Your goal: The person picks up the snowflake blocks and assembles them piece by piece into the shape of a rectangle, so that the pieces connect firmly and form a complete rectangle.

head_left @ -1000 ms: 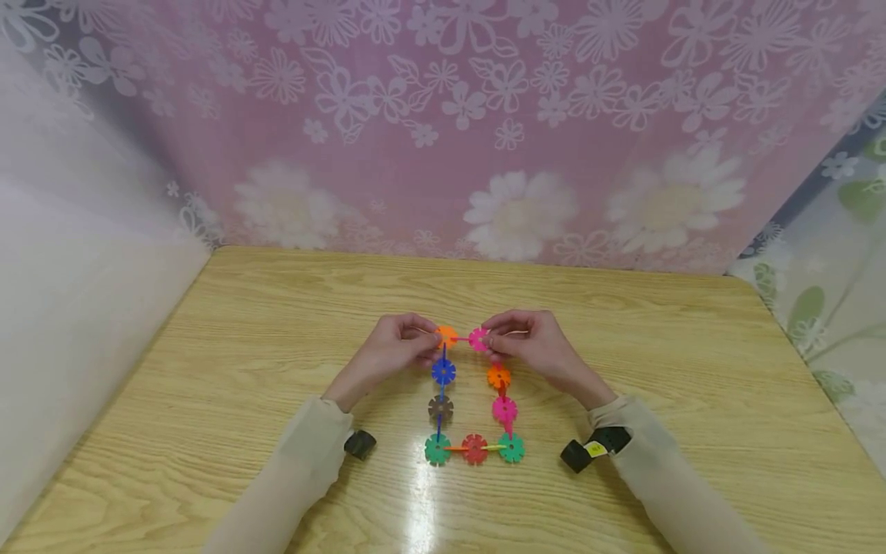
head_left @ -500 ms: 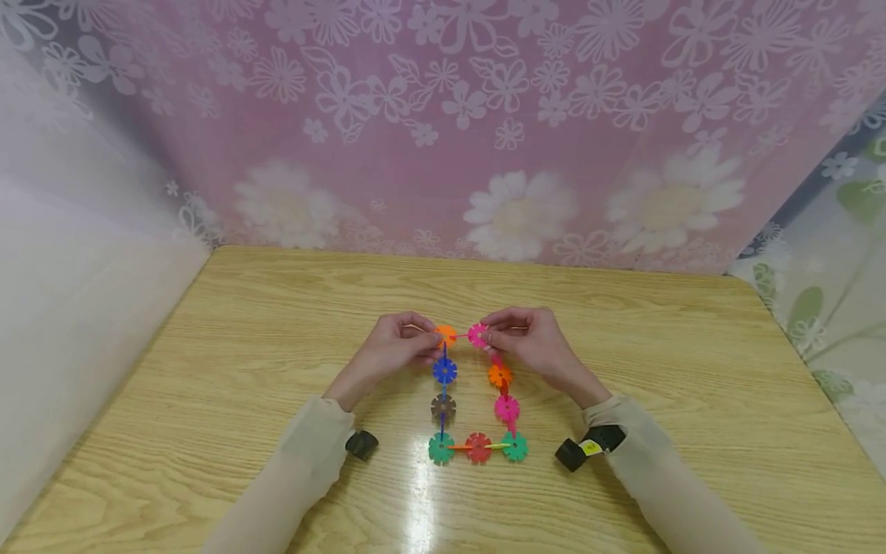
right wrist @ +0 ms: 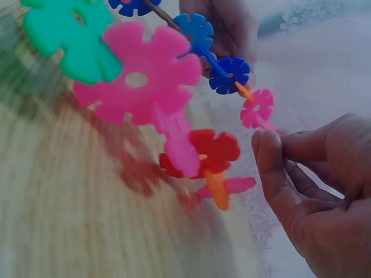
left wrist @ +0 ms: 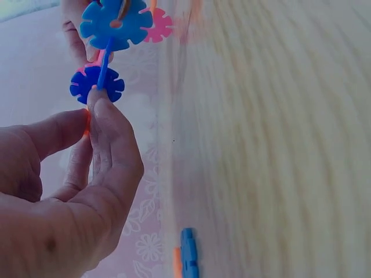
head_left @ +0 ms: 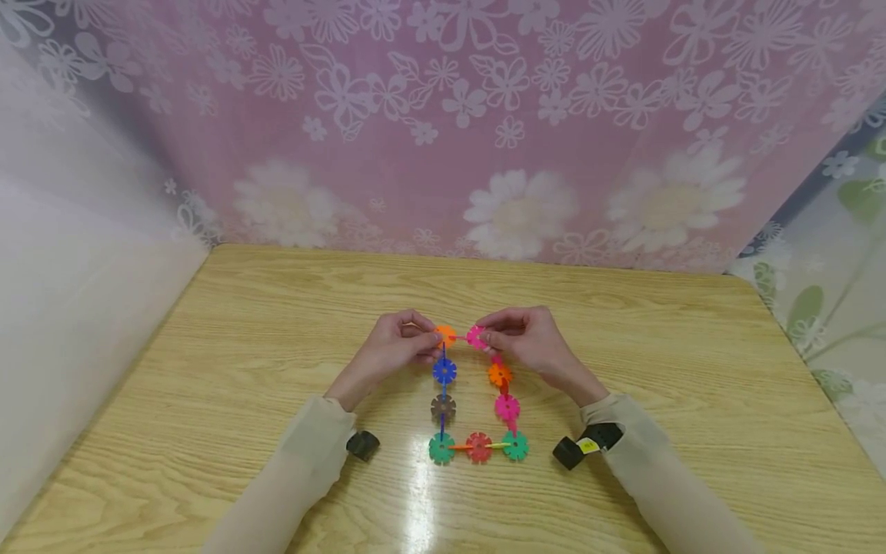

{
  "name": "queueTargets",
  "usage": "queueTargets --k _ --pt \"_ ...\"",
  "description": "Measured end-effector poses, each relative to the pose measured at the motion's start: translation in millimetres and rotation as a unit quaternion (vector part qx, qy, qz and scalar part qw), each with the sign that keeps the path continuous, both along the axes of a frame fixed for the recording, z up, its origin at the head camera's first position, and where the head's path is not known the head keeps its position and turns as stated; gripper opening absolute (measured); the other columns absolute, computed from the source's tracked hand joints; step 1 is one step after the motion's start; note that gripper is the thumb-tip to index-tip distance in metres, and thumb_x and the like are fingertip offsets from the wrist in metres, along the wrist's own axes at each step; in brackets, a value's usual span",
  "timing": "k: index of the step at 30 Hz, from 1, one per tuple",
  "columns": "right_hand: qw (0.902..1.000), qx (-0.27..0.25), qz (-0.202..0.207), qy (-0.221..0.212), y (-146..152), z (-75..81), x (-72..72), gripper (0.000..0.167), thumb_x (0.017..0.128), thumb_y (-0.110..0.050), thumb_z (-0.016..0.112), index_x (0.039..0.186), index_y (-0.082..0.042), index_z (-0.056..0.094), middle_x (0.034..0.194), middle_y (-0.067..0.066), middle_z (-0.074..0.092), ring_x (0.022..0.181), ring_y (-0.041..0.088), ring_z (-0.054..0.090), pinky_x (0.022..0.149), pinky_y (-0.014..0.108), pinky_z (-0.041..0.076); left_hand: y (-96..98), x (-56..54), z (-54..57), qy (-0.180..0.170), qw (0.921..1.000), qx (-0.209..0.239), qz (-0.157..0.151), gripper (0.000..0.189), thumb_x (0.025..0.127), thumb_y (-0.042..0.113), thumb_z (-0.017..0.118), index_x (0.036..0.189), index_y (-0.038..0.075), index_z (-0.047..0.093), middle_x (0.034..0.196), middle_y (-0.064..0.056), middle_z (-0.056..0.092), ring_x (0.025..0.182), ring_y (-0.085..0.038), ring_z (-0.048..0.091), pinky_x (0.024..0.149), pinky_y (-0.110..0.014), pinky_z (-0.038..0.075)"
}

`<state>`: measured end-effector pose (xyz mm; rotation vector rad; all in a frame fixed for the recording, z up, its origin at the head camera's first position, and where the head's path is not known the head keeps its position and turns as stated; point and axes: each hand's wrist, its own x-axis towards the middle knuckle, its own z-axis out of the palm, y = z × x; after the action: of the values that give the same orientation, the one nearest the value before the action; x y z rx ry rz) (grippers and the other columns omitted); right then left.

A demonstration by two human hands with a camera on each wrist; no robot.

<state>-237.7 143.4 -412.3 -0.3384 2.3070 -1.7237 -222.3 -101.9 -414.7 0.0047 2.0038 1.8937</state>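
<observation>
Slotted plastic snowflake discs are linked into a roughly rectangular outline. My left hand (head_left: 398, 346) pinches an orange snowflake disc (head_left: 446, 336) at the far left corner. My right hand (head_left: 526, 338) pinches a pink snowflake disc (head_left: 475, 336) at the far right; the right wrist view shows its fingertips on a pink edge-on piece. Down the left side run a blue disc (head_left: 444, 371) and a brown-looking disc (head_left: 443, 408). The right side has an orange disc (head_left: 500, 375) and a pink disc (head_left: 507, 407). In the right wrist view, that side's end piece (right wrist: 237, 185) stands apart from the fingers.
Nearest the person, two green discs (head_left: 441, 448) flank a red disc (head_left: 479, 447). The wooden table (head_left: 277, 308) meets a pink flowered curtain (head_left: 388, 169) at its back edge. A black wrist camera (head_left: 569, 453) hangs below the right wrist.
My right hand has shifted slightly left with the pink disc. The near row of discs has drifted a little to the right. Both hands keep their pinch.
</observation>
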Motion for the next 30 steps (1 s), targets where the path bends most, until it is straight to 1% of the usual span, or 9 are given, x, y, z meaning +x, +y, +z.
queueTargets --k 3,6,10,15,19,23,27,30 --pt "0.9999 0.0 -0.008 0.01 -1.7 -2.5 0.9 0.021 0.095 0.0 0.068 0.115 0.007 0.072 0.102 0.02 0.077 0.075 0.009 0.072 0.068 0.027 0.061 -0.4 -0.5 -0.4 0.0 1.0 -0.002 0.001 0.017 0.098 0.009 0.068 0.112 0.0 0.064 0.112 -0.025 0.073 0.08 -0.014 0.075 0.08 -0.031 0.063" --pt "0.9993 -0.006 -0.027 0.026 -4.1 -3.8 1.6 0.021 0.096 0.0 0.068 0.115 0.008 0.072 0.1 0.021 0.076 0.075 0.009 0.073 0.069 0.027 0.062 0.0 -1.0 -0.7 -0.002 1.0 0.004 0.002 0.017 0.098 0.008 0.068 0.111 0.0 0.063 0.111 -0.026 0.073 0.08 -0.014 0.075 0.08 -0.032 0.064" --pt "0.9983 -0.01 -0.041 0.041 -6.3 -3.1 0.5 0.019 0.096 0.002 0.067 0.113 0.008 0.073 0.102 0.025 0.075 0.076 0.007 0.074 0.071 0.028 0.063 0.3 -1.4 -1.8 -0.003 0.9999 0.01 0.003 0.015 0.098 0.008 0.069 0.109 -0.001 0.063 0.111 -0.027 0.073 0.079 -0.014 0.076 0.079 -0.032 0.064" --pt "0.9987 0.001 -0.028 0.043 -6.8 -0.7 -0.2 0.02 0.096 0.0 0.068 0.113 0.008 0.073 0.106 0.028 0.074 0.076 0.007 0.074 0.072 0.03 0.063 -0.1 -0.8 -1.8 0.006 1.0 0.006 0.0 0.014 0.098 0.008 0.069 0.108 -0.001 0.063 0.11 -0.027 0.073 0.078 -0.014 0.075 0.079 -0.032 0.064" --pt "0.9986 0.013 -0.024 0.045 -7.5 0.5 0.4 0.019 0.096 -0.002 0.069 0.112 0.007 0.073 0.103 0.027 0.075 0.074 0.008 0.073 0.069 0.031 0.063 0.4 1.1 -0.4 0.004 1.0 0.005 0.002 0.015 0.098 0.008 0.068 0.108 -0.001 0.063 0.111 -0.026 0.073 0.079 -0.014 0.075 0.08 -0.032 0.064" --pt "0.9983 0.015 -0.026 0.049 -10.6 1.3 1.1 0.019 0.096 -0.002 0.069 0.111 0.007 0.074 0.102 0.026 0.075 0.072 0.009 0.072 0.066 0.03 0.062 1.6 1.8 1.2 0.003 1.0 0.003 0.004 0.015 0.098 0.007 0.068 0.109 -0.001 0.063 0.112 -0.026 0.072 0.079 -0.014 0.075 0.081 -0.032 0.063" --pt "0.9988 0.004 -0.028 0.04 -12.8 3.1 2.5 0.019 0.097 -0.003 0.069 0.113 0.006 0.073 0.103 0.025 0.075 0.073 0.008 0.073 0.071 0.035 0.064 0.0 0.8 0.6 0.002 1.0 0.008 0.006 0.015 0.098 0.008 0.068 0.11 0.0 0.063 0.114 -0.027 0.071 0.081 -0.014 0.075 0.08 -0.032 0.063" --pt "0.9995 -0.005 -0.018 0.027 -11.9 4.5 2.8 0.021 0.097 -0.005 0.068 0.116 0.004 0.071 0.105 0.024 0.075 0.076 0.01 0.074 0.077 0.04 0.064 -3.4 1.7 0.8 0.008 0.9999 0.008 0.001 0.017 0.099 0.01 0.068 0.111 0.0 0.062 0.115 -0.027 0.072 0.084 -0.014 0.075 0.081 -0.033 0.063"
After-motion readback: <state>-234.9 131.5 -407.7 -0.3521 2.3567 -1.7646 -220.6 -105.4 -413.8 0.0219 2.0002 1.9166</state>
